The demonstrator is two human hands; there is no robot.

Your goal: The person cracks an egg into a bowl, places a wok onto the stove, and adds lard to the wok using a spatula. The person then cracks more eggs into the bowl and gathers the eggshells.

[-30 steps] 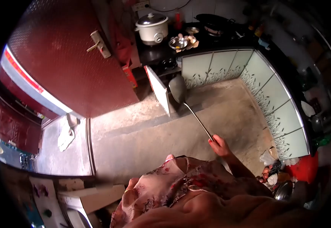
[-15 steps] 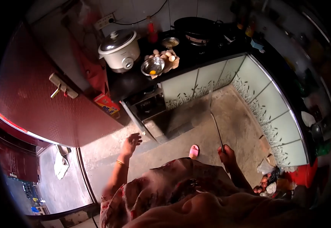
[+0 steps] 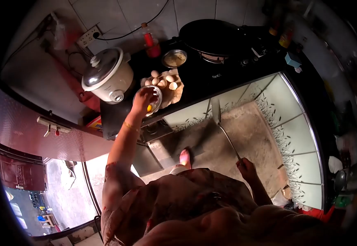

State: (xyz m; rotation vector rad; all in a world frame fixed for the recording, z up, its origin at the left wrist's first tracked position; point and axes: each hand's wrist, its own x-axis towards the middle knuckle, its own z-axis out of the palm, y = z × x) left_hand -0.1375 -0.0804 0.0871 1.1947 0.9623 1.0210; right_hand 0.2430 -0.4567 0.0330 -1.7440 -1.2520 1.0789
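Note:
My left hand [image 3: 142, 101] is over the shiny metal bowl [image 3: 159, 105], its fingers bent over the rim; the thumb's contact is hidden. A raw egg yolk [image 3: 150, 108] shows inside the bowl. Several eggs [image 3: 155, 81] and an open eggshell [image 3: 173, 86] lie beside it on brown paper [image 3: 175, 95]. Down at my right side, my right hand [image 3: 246, 168] is closed round the handle of a long metal spatula [image 3: 226, 136]. The spatula's flat blade points away from me, above the floor.
A white rice cooker [image 3: 112, 82] stands left of the bowl. Behind are a small metal dish [image 3: 174, 58] and a red bottle [image 3: 147, 39]. A black wok [image 3: 207, 37] sits on the stove. Pale cabinets [image 3: 295, 123] line the right; a dark red door [image 3: 80, 143] stands left.
My left hand has gone from hanging free above the floor up to the metal bowl. I have come closer to the counter. My right hand still holds the spatula low.

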